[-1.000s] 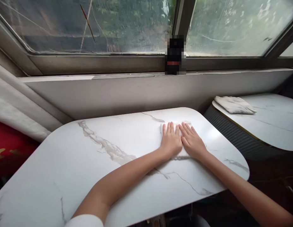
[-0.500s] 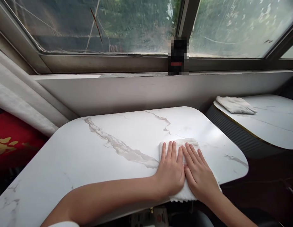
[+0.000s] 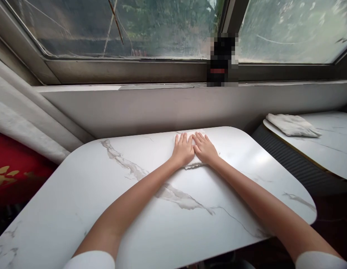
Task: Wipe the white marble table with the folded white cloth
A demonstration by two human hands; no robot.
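A white cloth [image 3: 195, 163] lies flat near the far edge of the marble-patterned white table [image 3: 159, 239]. Pressed on its left part is my left hand [image 3: 183, 151], fingers stretched out and pointing toward the wall. My right hand [image 3: 205, 150] rests flat on the right part, its fingers also extended. The two hands touch or nearly touch at the thumbs. Both palms cover much of the cloth; its ragged near edge and a bit of its far part show.
To the right stands a second marble-patterned table [image 3: 337, 149] with a folded whitish cloth [image 3: 293, 125] on it. A pixelated dark object [image 3: 221, 61] is on the window sill [image 3: 162, 86]. On the left hang a pale curtain [image 3: 25, 116] and red fabric with gold marks [image 3: 19, 168].
Both hands and the cloth under them have slid away from me, from the table's near edge to its far edge, and somewhat left. My arms are now stretched out. The view has shifted slightly.
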